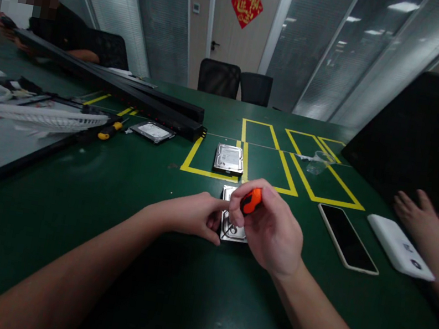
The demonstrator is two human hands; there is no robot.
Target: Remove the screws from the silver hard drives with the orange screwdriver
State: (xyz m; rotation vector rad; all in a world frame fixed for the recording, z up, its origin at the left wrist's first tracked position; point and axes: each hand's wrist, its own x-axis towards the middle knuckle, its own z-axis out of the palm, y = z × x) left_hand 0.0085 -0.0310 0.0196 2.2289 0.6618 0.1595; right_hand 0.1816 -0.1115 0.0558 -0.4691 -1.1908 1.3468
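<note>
A silver hard drive (236, 235) lies on the green table in front of me, partly covered by both hands. My left hand (196, 214) grips its left side, thumb near the front corner and fingers along the edge. Above the drive, my right hand (277, 236) is closed round a screwdriver (251, 201) with an orange and black handle. The tool's shaft points down at the drive's top; its tip is hard to make out. Just beyond, a second hard drive (229, 158) rests within yellow tape lines.
A third hard drive (152, 131), a yellow-black screwdriver (110, 130) and long black bars (161, 107) lie to the left, near rackets (50, 116). On the right are a phone (348, 239), a white power bank (399, 245), a clear cup (318, 163) and another person's hand (423, 218).
</note>
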